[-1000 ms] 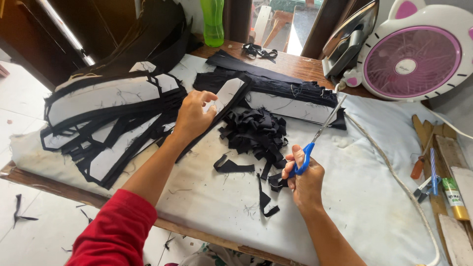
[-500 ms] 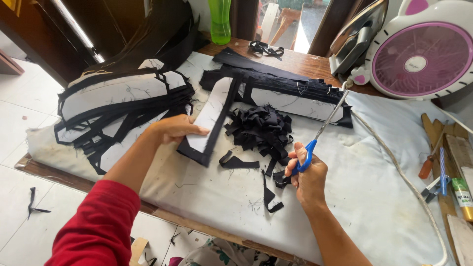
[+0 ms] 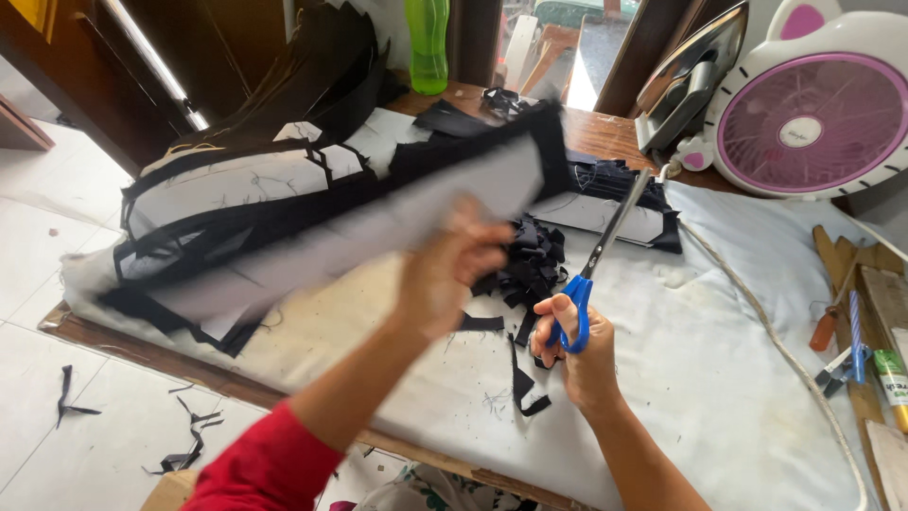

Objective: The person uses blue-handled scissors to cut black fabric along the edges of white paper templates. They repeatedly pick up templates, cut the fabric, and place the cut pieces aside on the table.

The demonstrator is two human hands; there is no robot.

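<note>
The left hand [image 3: 445, 274] is closed on a raised fabric piece [image 3: 378, 227] (blurred), while blue-handled scissors [image 3: 591, 270] are gripped by the right hand [image 3: 577, 350] just beside it.

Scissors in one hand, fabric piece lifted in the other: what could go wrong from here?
The right hand holds blue-handled scissors pointing toward the iron; the tips might snag its cord. The left hand swings a blurred black-and-white fabric piece, which might sweep the black scrap pile off the table.

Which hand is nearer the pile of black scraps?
Right. The right hand sits just below the scrap pile, holding scissors; the left hand is left of it, lifting a fabric piece.
</note>
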